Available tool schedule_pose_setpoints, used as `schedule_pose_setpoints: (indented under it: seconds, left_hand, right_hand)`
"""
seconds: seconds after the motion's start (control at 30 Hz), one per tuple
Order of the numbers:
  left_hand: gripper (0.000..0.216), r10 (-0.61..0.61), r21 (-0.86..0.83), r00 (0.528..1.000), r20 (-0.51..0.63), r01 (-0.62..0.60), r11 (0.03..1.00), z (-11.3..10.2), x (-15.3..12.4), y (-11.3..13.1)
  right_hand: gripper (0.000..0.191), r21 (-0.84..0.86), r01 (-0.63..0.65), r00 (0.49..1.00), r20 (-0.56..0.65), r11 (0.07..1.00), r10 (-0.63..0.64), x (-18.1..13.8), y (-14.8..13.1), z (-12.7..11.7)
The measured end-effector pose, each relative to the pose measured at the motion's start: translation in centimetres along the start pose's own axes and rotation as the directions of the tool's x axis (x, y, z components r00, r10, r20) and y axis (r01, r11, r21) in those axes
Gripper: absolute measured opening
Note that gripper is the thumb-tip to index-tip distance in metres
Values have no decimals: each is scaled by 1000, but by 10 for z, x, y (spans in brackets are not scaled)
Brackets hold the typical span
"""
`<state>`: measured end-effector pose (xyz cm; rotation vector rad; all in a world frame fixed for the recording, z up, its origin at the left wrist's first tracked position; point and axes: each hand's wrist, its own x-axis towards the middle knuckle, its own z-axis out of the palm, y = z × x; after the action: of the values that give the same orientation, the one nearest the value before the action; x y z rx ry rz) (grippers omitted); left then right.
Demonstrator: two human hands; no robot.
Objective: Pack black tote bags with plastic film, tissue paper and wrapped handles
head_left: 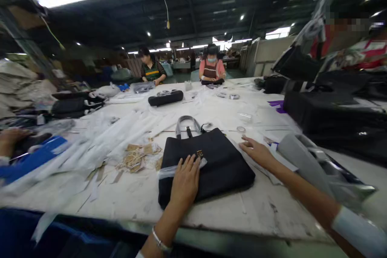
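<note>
A black handbag (220, 165) lies flat on the white work table in front of me, its wrapped handle (188, 119) pointing away. On its front sit a small gold emblem (200, 153) and a strip of clear plastic wrap (168, 172). My left hand (186, 181) rests flat on the bag, fingers stretched out over the wrap. To the right of the bag, my right hand (255, 151) hovers over or touches the table near white sheets, its fingers apart and holding nothing. A roll of clear tape (241, 129) lies just beyond it.
Brown tags with strings (137, 157) and white plastic sheets (90, 145) spread to the left. Grey wrapping (305, 169) and a large black stack (329, 121) stand at right. Another person's hand (13, 136) shows at far left; two people (211, 68) work across the table.
</note>
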<state>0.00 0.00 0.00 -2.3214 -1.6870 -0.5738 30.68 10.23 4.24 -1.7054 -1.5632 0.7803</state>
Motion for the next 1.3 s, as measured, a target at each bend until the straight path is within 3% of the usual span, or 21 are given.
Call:
schedule_pose_setpoints:
  seconds: [0.07, 0.17, 0.33, 0.5, 0.63, 0.77, 0.83, 0.97, 1.13, 1.2, 1.3]
  left_hand:
    - [44, 3, -8, 1000, -17, -3, 1000, 0, -1, 0]
    - [43, 4, -22, 999, -41, -5, 1000, 0, -2, -1]
    - [42, -4, -44, 997, -71, 1, 999, 0, -2, 0]
    - [43, -1, -54, 995, -102, -5, 999, 2, -3, -1]
    - [42, 5, -56, 995, -100, -11, 998, 2, -3, -1]
    - [42, -3, -54, 994, -109, -3, 999, 3, -3, -1]
    - [42, -3, -54, 993, -116, -3, 999, 3, -4, -1]
    - [42, -5, -61, 993, -119, -2, 998, 3, -3, -1]
    - [41, -7, -62, 993, -121, -1, 998, 3, -3, -1]
    - [41, -8, -69, 993, -122, -1, 998, 3, -3, -1]
    - [41, -8, -80, 993, -120, -2, 997, 3, -3, -1]
  right_hand:
    - [47, 173, -153, 983, 125, 973, 132, 5, -4, 4]
    - [36, 332, -279, 953, 215, 901, 216, 11, -10, 5]
    - [17, 481, -286, 956, 198, 829, 216, 13, -22, -14]
    - [17, 657, -220, 970, 225, 721, 91, 0, -44, -33]
    - [27, 640, -155, 971, 238, 753, -3, -5, -62, -36]
    - [36, 399, 22, 1000, 0, 917, -24, -2, -59, -29]
    - [41, 297, 16, 997, -82, 955, 8, -3, -49, -21]
    - [62, 395, -141, 988, -8, 908, 156, -12, -28, -1]
    - [83, 462, -182, 972, -47, 868, 229, -20, -21, 12]
    - [75, 534, -263, 960, 64, 803, 272, -19, -20, 13]
    - [40, 570, -375, 927, 245, 731, 285, -13, -18, 13]
